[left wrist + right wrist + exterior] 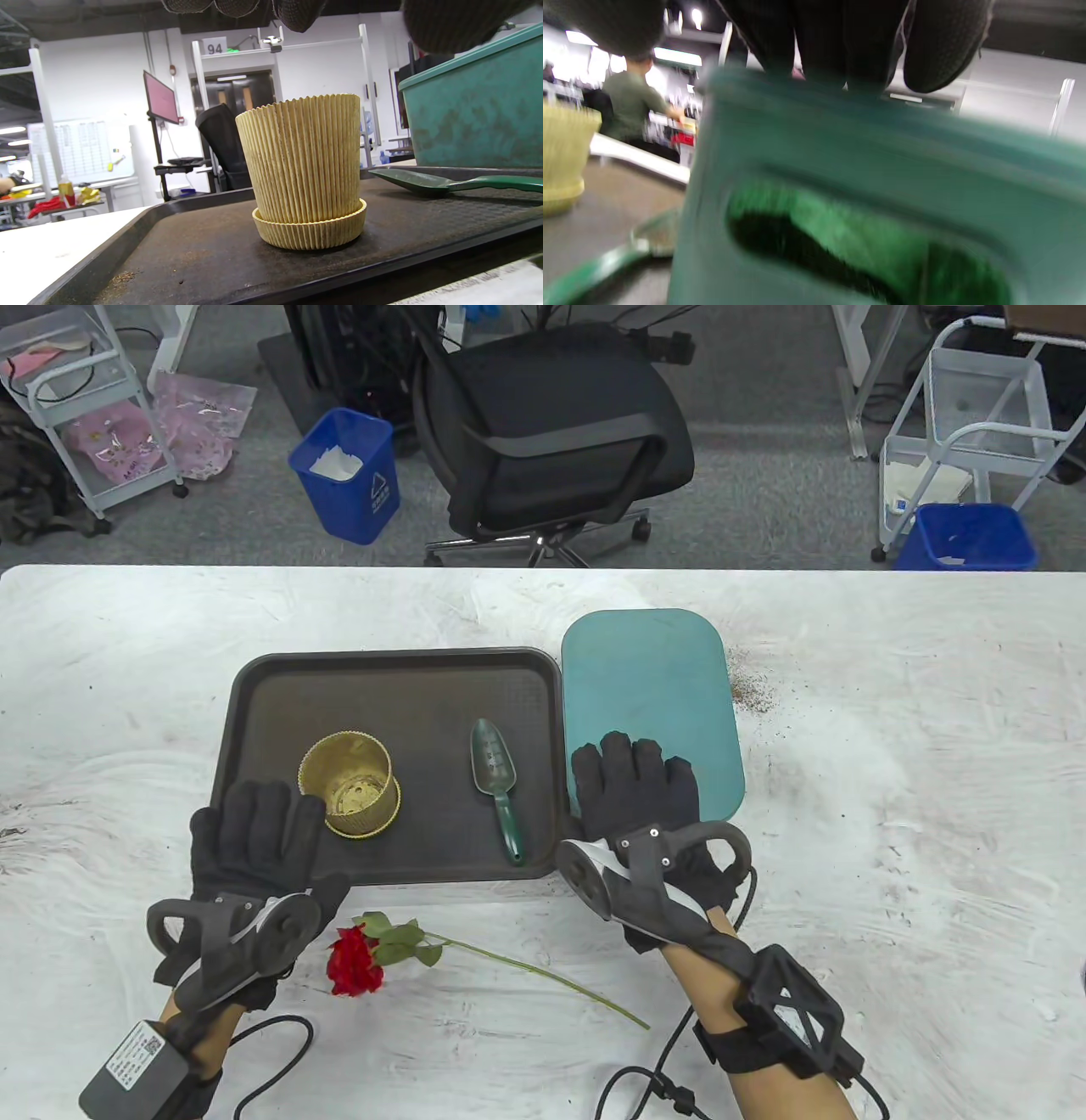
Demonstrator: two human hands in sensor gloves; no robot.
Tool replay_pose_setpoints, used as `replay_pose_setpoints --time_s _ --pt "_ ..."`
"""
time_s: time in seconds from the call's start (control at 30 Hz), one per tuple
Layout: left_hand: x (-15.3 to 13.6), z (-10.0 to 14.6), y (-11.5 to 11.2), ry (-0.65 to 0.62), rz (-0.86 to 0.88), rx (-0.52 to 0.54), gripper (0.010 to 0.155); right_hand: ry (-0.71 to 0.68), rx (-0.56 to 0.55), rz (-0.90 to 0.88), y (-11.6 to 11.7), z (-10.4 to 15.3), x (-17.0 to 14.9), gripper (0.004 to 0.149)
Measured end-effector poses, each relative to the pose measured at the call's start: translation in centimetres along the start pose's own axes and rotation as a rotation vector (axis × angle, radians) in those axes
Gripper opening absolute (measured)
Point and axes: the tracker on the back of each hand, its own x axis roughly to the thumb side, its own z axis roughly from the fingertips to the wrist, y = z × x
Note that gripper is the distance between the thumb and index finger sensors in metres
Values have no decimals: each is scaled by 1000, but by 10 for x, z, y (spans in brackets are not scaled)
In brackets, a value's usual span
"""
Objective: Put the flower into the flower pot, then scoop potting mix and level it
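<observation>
Left hand point(254, 836) lay flat on the near-left corner of the dark tray point(399, 666), fingers straight and together, gripping nothing. Just right of its fingertips stood the ribbed yellow flower pot point(350, 785), upright on its saucer, no flower in it; only a little residue showed at the bottom. Further right on the tray lay the green trowel point(496, 780), blade far, handle near, untouched.

The rose point(356, 963) lay on the white table point(891, 814), off the tray and just near of its near edge. Red bloom pointed left, stem ran right and toward the near side, so the long axis went roughly left to right between the two hands. Bloom sat just right of the left wrist; stem tip ended near the right forearm. Left hand looked nearer the bloom end and the pot, likely the one to pick the flower.

Right hand point(640, 802) rested on the near end of the teal bin lid point(649, 695), fingers straight and slightly spread, pressing, not pinching. Right wrist view was blurred. Some spilled potting mix point(751, 687) lay on the table right of the bin. Flower step not yet done.
</observation>
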Motion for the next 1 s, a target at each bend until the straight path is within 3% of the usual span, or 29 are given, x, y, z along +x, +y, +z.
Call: replay_pose_setpoints --time_s 0.03,0.13,0.2,0.43,0.53,0.63,0.83,1.0 --pt "0 0 0 -6 -1 -3 86 -1 18 37 8 -1 4 79" --pt "1 0 0 -16 -9 0 86 -2 -172 194 14 3 11 72" --pt "1 0 0 -17 -14 6 86 -22 -192 222 14 6 14 69" --pt "-2 1 2 1 -7 25 86 -49 -337 215 -9 6 2 63" --pt "-4 1 1 10 -5 22 85 -28 -408 333 -27 4 -2 60" --pt "-5 1 1 17 -7 19 85 128 -455 422 -49 2 -11 56" --pt "-7 1 1 25 -15 33 84 397 -474 259 -81 -3 -58 47" --pt "-8 1 1 31 -12 34 84 680 -440 63 -92 -2 -122 47"
